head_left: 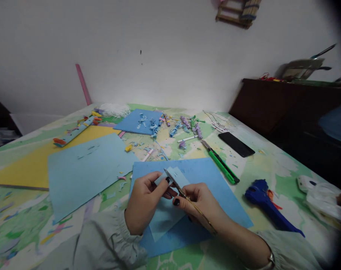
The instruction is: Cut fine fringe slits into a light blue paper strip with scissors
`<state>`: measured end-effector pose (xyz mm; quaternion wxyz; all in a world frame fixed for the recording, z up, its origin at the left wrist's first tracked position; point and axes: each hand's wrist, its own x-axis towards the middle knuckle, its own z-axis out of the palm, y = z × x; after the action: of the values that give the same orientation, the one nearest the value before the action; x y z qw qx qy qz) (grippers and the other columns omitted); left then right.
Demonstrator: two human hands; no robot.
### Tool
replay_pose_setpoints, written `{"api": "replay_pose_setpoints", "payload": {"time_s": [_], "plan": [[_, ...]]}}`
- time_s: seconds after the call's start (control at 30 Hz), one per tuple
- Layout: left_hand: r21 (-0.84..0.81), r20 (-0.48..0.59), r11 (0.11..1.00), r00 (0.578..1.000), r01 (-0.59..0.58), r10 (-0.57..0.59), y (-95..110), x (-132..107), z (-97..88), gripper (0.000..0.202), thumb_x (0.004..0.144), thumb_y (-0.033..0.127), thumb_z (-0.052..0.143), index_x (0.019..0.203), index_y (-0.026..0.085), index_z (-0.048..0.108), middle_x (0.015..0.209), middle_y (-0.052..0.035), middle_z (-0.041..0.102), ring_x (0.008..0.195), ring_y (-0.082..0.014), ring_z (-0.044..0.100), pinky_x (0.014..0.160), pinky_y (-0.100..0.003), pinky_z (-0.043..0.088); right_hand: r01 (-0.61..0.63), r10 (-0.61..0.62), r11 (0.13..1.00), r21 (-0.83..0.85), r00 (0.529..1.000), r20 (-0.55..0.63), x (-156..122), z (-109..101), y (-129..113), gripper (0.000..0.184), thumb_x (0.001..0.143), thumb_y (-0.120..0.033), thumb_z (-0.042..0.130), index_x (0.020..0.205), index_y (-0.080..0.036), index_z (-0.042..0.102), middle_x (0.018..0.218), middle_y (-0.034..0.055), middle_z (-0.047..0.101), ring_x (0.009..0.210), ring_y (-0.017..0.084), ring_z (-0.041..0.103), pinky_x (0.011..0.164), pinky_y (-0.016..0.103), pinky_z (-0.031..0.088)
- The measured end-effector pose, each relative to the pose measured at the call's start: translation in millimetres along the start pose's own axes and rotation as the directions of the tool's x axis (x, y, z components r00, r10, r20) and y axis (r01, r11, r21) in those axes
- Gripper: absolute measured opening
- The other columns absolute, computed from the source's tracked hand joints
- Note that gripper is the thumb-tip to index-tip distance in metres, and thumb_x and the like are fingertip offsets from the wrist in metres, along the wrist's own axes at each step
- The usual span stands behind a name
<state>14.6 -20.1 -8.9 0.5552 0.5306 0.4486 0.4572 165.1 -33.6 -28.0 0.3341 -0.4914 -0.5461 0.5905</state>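
My left hand point(144, 200) pinches a small light blue paper piece point(176, 179) between thumb and fingers. My right hand point(202, 201) grips thin scissors point(178, 185), whose blades cross the top of that piece. Both hands hover over a darker blue sheet point(215, 180) lying on the table near me. A larger light blue sheet piece point(165, 217) lies under my hands on the darker sheet.
A light blue sheet point(86, 170) and a yellow sheet point(32, 165) lie to the left. A green utility knife point(221, 162), a black phone point(236, 144), a blue glue gun point(267, 204), markers and several paper scraps point(170, 125) are scattered about. A dark cabinet point(285, 105) stands at right.
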Motion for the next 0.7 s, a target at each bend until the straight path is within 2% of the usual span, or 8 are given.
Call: {"api": "replay_pose_setpoints", "payload": {"time_s": [0.5, 0.7], "plan": [[-0.005, 0.017, 1.0, 1.0, -0.006, 0.006, 1.4, 0.0, 0.7, 0.014, 0.074, 0.025, 0.058, 0.064, 0.015, 0.059, 0.058, -0.0009, 0.068, 0.053, -0.0157, 0.063, 0.055, -0.024, 0.051, 0.001, -0.002, 0.999, -0.036, 1.0, -0.011, 1.2, -1.0, -0.9, 0.052, 0.055, -0.063, 0.067, 0.053, -0.016, 0.042, 0.038, -0.0084, 0.033, 0.033, 0.004, 0.03, 0.032, 0.017, 0.018], [-0.002, -0.009, 1.0, 1.0, -0.012, 0.012, 0.0, 0.3, -0.4, 0.015, 0.075, 0.025, 0.058, 0.066, 0.014, 0.061, 0.057, -0.0014, 0.068, 0.055, -0.0145, 0.063, 0.055, -0.022, 0.05, 0.056, -0.056, 0.998, 0.016, 0.998, 0.032, -1.1, -1.5, 0.3, 0.052, 0.058, -0.063, 0.065, 0.053, -0.016, 0.041, 0.04, -0.0083, 0.033, 0.035, 0.003, 0.028, 0.033, 0.017, 0.018]]}}
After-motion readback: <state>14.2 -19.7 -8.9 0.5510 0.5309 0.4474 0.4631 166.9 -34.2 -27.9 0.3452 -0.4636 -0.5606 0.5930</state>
